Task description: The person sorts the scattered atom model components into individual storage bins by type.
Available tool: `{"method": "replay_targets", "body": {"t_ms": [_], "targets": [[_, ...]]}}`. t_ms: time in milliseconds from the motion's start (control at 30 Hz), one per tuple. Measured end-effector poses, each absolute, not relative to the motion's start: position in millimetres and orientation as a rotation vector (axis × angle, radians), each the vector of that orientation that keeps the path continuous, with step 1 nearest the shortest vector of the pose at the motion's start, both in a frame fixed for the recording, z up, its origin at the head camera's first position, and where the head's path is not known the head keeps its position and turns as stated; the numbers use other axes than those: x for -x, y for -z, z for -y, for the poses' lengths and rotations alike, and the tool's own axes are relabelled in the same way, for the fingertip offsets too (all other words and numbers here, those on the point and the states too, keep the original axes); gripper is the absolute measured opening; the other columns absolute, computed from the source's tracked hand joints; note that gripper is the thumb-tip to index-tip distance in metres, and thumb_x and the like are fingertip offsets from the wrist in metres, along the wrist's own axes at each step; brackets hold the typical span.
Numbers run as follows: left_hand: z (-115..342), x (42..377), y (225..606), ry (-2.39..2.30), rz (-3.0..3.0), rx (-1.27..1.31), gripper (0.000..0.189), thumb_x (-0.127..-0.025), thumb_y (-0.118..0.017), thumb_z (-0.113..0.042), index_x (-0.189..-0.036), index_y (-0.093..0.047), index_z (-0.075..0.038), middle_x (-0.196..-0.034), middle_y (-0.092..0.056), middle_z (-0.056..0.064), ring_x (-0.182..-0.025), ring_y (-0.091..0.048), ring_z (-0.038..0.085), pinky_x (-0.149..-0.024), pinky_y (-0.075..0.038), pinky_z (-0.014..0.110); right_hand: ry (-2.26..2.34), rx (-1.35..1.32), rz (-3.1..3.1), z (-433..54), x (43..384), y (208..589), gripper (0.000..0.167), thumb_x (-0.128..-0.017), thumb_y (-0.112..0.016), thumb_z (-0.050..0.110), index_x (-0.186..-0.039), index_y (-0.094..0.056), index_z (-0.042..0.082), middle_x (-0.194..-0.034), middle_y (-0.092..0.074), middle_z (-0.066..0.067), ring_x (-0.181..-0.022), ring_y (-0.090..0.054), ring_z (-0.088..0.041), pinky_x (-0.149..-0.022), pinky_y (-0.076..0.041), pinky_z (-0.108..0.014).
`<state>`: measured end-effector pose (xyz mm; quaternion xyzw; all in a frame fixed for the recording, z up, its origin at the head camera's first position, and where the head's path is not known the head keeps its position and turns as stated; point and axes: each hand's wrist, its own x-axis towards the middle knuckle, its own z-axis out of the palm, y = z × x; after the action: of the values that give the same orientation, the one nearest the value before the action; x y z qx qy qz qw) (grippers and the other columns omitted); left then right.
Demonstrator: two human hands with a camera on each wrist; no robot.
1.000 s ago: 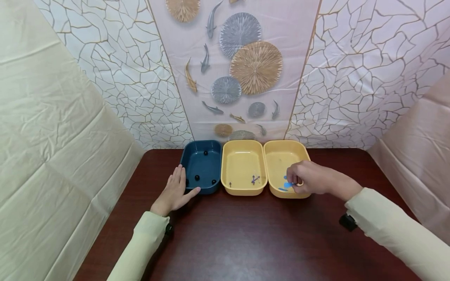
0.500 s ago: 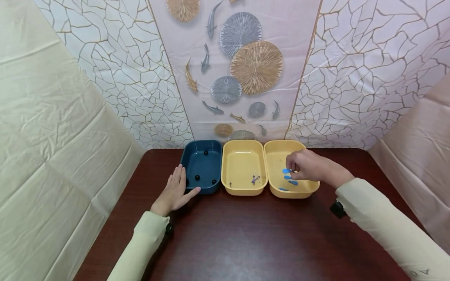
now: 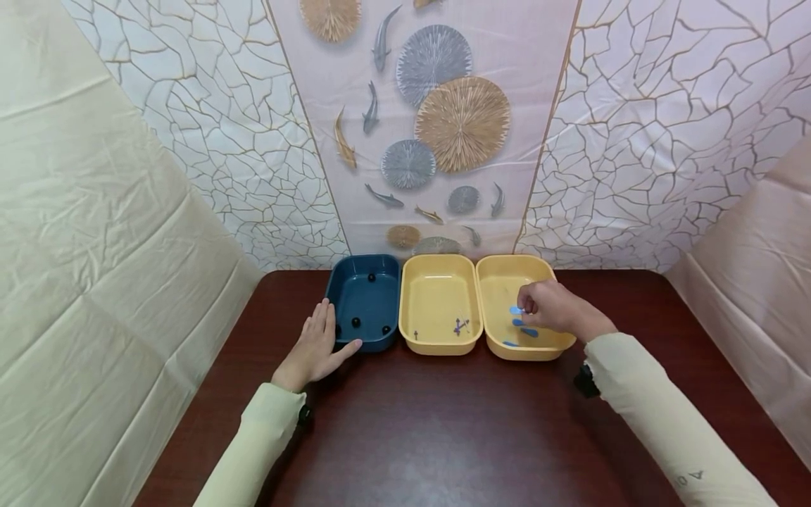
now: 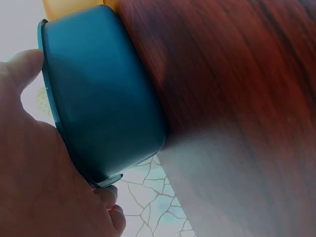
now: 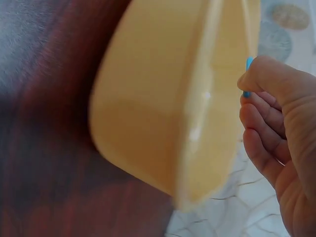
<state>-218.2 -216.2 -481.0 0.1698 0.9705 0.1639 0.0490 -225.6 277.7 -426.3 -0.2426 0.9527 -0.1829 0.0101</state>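
Observation:
My left hand (image 3: 312,346) rests with straight fingers along the left rim of the dark blue tray (image 3: 364,264); its thumb (image 4: 27,66) touches the near rim. Over the right-hand yellow tray (image 3: 507,262), my right hand (image 3: 557,308) pinches a small light-blue piece (image 5: 249,64) between thumb and forefinger. Its other fingers are curled, and most of the piece is hidden by the fingertips. Several flat blue drop-shaped pieces lie in that tray below the hand, among them one blue piece (image 3: 529,332) near the middle.
Several black balls (image 3: 356,322) lie in the dark blue tray. The middle yellow tray (image 3: 437,348) holds small purple pieces (image 3: 457,328) toward its near end. The three trays stand side by side at the back of the dark wooden table (image 3: 431,429), before a patterned cloth.
My right hand has risen from the near end of the right yellow tray and moved away from me, uncovering more blue pieces; its forearm has swung left. My left hand stays put.

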Motion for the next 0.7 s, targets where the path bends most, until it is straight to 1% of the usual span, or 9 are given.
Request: {"method": "replay_targets", "body": {"t_ms": [167, 300, 367, 467, 600, 700], "targets": [[216.8, 218.3, 483.4, -0.533, -2.957, -0.535, 0.109, -0.102, -0.048, -0.069, -0.166, -0.007, 0.009, -0.177, -0.001, 0.027, -0.164, -0.003, 0.047, -0.132, -0.011, 0.065, 0.644, 0.757, -2.961, -278.1, 227.7, 450.1, 0.010, -0.083, -0.079, 0.003, -0.086, -0.071, 0.007, -0.081, -0.072, 0.000, -0.075, -0.065, -0.009, -0.068, -0.056, -0.026], [217.5, 219.7, 482.9, -0.569, -2.956, -0.538, 0.110, -0.101, -0.051, -0.068, -0.166, -0.007, 0.009, -0.177, -0.001, 0.027, -0.164, -0.004, 0.048, -0.131, -0.010, 0.066, 0.643, 0.793, -2.979, -275.4, 226.8, 455.4, 0.011, -0.085, -0.080, 0.005, -0.093, -0.074, 0.002, -0.086, -0.076, -0.007, -0.079, -0.070, -0.015, -0.071, -0.060, -0.032], [218.2, 221.2, 481.8, -0.580, -2.948, -0.526, 0.110, -0.101, -0.052, -0.067, -0.166, -0.005, 0.008, -0.177, 0.000, 0.026, -0.164, -0.004, 0.047, -0.132, -0.008, 0.066, 0.633, 0.800, -2.987, -274.3, 225.1, 452.4, 0.017, -0.088, -0.081, 0.006, -0.101, -0.074, -0.002, -0.093, -0.076, -0.012, -0.083, -0.072, -0.020, -0.075, -0.062, -0.037], [220.2, 225.1, 479.4, -0.611, -2.932, -0.505, 0.113, -0.100, -0.056, -0.066, -0.167, -0.002, 0.007, -0.177, 0.000, 0.025, -0.165, -0.005, 0.046, -0.132, -0.006, 0.066, 0.613, 0.752, -2.996, -272.3, 220.7, 441.1, 0.027, -0.093, -0.078, 0.012, -0.114, -0.073, -0.005, -0.107, -0.075, -0.018, -0.095, -0.072, -0.028, -0.085, -0.062, -0.046], [220.4, 229.7, 474.0, -0.693, -2.912, -0.490, 0.117, -0.096, -0.063, -0.065, -0.167, -0.001, 0.005, -0.177, -0.003, 0.025, -0.165, -0.007, 0.046, -0.132, -0.007, 0.067, 0.580, 0.671, -3.008, -271.4, 210.7, 421.0, 0.040, -0.099, -0.074, 0.019, -0.130, -0.067, -0.006, -0.126, -0.071, -0.023, -0.112, -0.069, -0.037, -0.097, -0.058, -0.055], [220.0, 231.2, 470.0, -0.727, -2.909, -0.487, 0.120, -0.094, -0.066, -0.065, -0.167, -0.002, 0.004, -0.177, -0.005, 0.025, -0.165, -0.006, 0.046, -0.131, -0.009, 0.067, 0.543, 0.619, -3.017, -271.3, 200.5, 407.4, 0.052, -0.102, -0.071, 0.026, -0.141, -0.059, -0.007, -0.140, -0.064, -0.028, -0.127, -0.063, -0.045, -0.105, -0.053, -0.061]]}}
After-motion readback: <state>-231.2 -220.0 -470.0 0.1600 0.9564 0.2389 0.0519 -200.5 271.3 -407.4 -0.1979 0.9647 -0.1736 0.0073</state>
